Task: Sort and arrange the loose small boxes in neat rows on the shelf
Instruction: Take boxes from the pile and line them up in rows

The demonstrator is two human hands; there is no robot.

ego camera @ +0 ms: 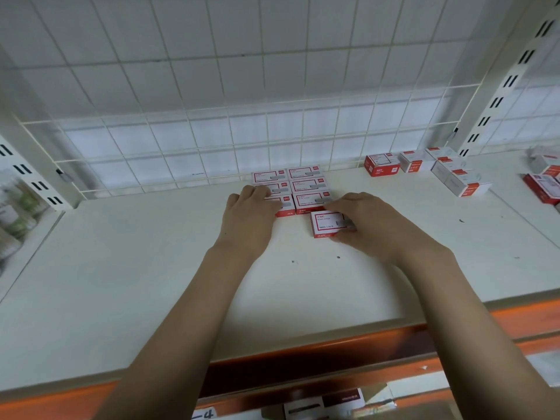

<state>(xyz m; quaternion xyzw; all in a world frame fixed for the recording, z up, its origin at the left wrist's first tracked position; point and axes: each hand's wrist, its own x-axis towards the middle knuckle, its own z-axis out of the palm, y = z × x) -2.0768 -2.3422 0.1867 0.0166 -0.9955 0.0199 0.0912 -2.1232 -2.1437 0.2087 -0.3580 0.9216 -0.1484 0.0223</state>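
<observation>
Nearest the camera, two bare forearms reach over the orange front edge onto the white shelf (151,268). The right hand (372,221) grips a red-and-white box (327,224) by its right end, fingers curled round it; the box lies flat on the shelf, just in front of the right column of the block and a little to the right of it, not yet lined up. The left hand (250,213) lies flat, fingers loosely together, resting on the front-left boxes of the block (300,184), seemingly steadying them and holding nothing. The block itself stands two columns wide and three deep, tight against the wire grid (272,131) at the back, so six boxes look placed. Farther off to the right, well apart from the block, a loose cluster (424,168) of similar boxes lies at odd angles, and more boxes (544,183) sit at the far right edge. By my judgement the job is well short of half done: one box is going in now, and the scattered ones are yet to be brought over.
</observation>
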